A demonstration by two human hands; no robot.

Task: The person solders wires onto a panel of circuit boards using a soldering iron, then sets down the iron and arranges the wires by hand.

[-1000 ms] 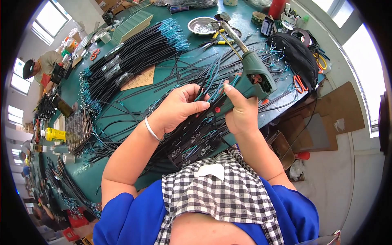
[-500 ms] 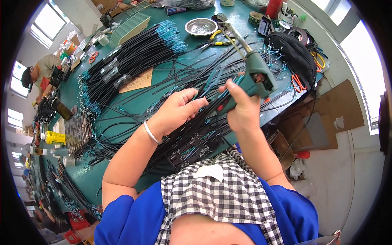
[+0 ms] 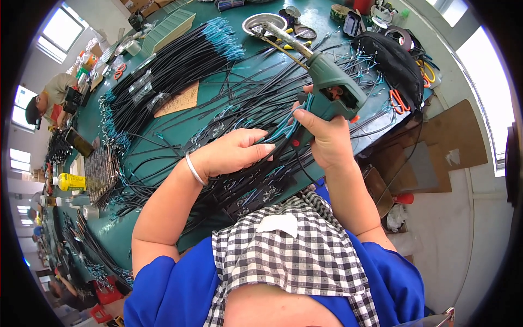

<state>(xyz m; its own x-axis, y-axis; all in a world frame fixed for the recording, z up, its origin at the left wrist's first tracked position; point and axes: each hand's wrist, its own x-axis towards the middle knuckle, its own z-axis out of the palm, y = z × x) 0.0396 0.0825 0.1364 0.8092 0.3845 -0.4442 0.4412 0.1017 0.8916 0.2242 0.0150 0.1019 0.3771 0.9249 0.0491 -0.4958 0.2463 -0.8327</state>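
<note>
Blue-tipped cables (image 3: 282, 132) lie over the green table (image 3: 115, 231) between narrowed left hand (image 3: 231, 152), hold unclear, and right hand (image 3: 331, 135) clasping their ends plus soldering gun (image 3: 331, 76): probably gathering, next calling for steady alignment.

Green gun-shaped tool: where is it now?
In the head view, the green gun-shaped tool is right of centre in the right hand, its metal barrel pointing up-left toward the shiny round bowl.

Workshop, cable-work: green worktable (image 3: 121, 234) is being occupied by bundled black cables (image 3: 169, 65) and pliers (image 3: 289, 48); green gun-shaped tool (image 3: 328, 71) is being held; further place is being manned by co-worker (image 3: 61, 88).
</note>
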